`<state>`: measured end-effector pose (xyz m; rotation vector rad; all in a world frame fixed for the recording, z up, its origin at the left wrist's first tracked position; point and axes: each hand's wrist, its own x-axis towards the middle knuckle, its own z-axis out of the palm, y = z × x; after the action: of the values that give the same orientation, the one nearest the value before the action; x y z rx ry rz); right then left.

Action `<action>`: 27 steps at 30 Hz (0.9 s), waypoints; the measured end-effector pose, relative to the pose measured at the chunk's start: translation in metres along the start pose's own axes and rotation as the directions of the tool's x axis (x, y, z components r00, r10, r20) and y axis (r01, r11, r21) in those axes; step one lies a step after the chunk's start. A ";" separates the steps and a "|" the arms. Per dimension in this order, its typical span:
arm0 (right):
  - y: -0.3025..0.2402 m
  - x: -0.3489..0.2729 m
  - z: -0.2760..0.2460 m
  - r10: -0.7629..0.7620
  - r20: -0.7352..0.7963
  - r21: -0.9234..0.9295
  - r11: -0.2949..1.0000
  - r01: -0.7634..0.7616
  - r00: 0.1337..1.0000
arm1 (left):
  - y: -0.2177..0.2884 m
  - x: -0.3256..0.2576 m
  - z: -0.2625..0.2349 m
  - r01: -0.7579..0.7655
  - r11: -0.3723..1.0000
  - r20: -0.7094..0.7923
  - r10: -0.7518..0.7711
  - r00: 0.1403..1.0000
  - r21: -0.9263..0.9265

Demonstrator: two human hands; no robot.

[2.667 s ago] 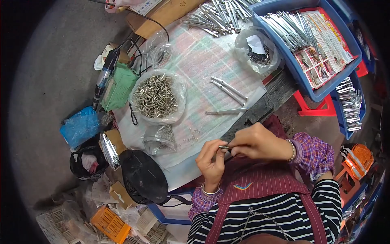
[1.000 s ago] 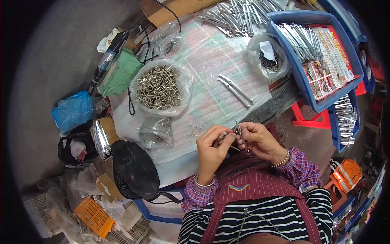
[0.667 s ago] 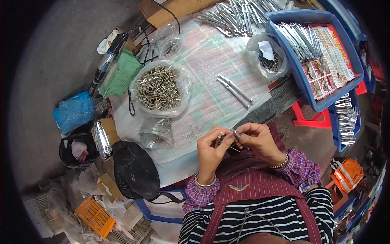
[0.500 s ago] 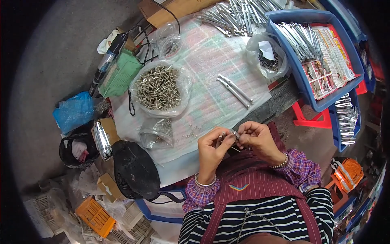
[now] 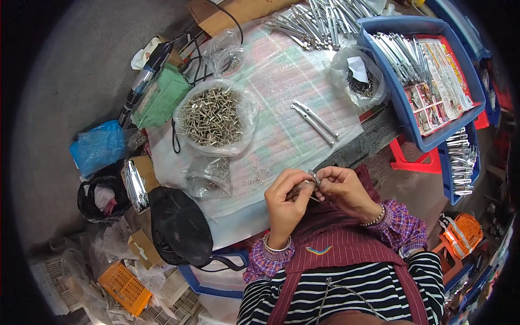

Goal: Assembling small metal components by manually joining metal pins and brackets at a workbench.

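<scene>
The left hand [image 5: 286,197] and the right hand [image 5: 344,187] meet just above the person's lap, fingertips pinched together on one small metal piece [image 5: 310,183] that sits between them; both hands are closed around it, and the piece is too small to make out in detail. Each wrist wears a bracelet, with plaid cuffs behind.

Just ahead of the hands, at the near edge of the tabletop [image 5: 281,92], a few tiny metal bits [image 5: 254,174] lie scattered on the pale covering. A little to the left of them sits a small clear bag of hardware [image 5: 208,177]. Farther out from the left hand stands a large clear bag full of silvery rivets [image 5: 214,116]. Straight ahead of the right hand, two slim metal bars [image 5: 314,120] lie side by side, apart from everything else. Beyond them, at the far edge, a heap of similar bars [image 5: 319,21] is piled. Out past the right hand a blue tray [image 5: 403,114] holds more bars and printed cards, with a plastic bag of dark parts [image 5: 360,81] just beside it. Left of the left hand, off the tabletop, rests a black mesh bag [image 5: 179,227].
</scene>
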<state>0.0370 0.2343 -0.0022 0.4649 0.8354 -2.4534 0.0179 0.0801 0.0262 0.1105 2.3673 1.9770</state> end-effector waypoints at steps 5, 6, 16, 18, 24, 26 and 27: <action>-0.001 -0.001 0.002 0.080 -0.017 0.041 0.996 -0.079 0.997 | 0.005 -0.001 -0.001 0.026 0.998 -0.003 -0.026 1.000 0.053; 0.000 -0.001 0.001 0.080 -0.016 0.040 0.996 -0.080 0.997 | 0.003 -0.001 -0.001 -0.002 0.999 -0.010 0.002 1.000 0.054; -0.002 0.000 -0.002 0.100 0.073 0.055 0.993 -0.104 0.992 | 0.001 0.000 -0.008 0.063 0.998 0.028 -0.063 0.998 0.011; -0.004 -0.001 -0.002 0.119 0.081 0.060 0.990 -0.124 0.990 | 0.002 -0.001 -0.010 0.091 0.970 -0.044 -0.104 0.994 -0.224; -0.006 -0.001 0.000 0.138 0.135 0.138 0.978 -0.157 0.981 | 0.009 -0.003 -0.002 -0.033 0.983 -0.084 0.018 0.996 -0.181; -0.005 -0.002 0.001 0.131 0.116 0.170 0.974 -0.149 0.985 | 0.010 -0.005 -0.002 -0.048 0.994 -0.045 0.044 0.998 -0.102; -0.005 -0.002 0.001 0.132 0.112 0.165 0.975 -0.149 0.985 | 0.011 -0.007 -0.001 -0.067 0.998 -0.001 0.067 0.998 -0.022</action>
<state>0.0359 0.2375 0.0015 0.4423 0.5318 -2.4053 0.0246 0.0802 0.0373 0.1910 2.3722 2.0310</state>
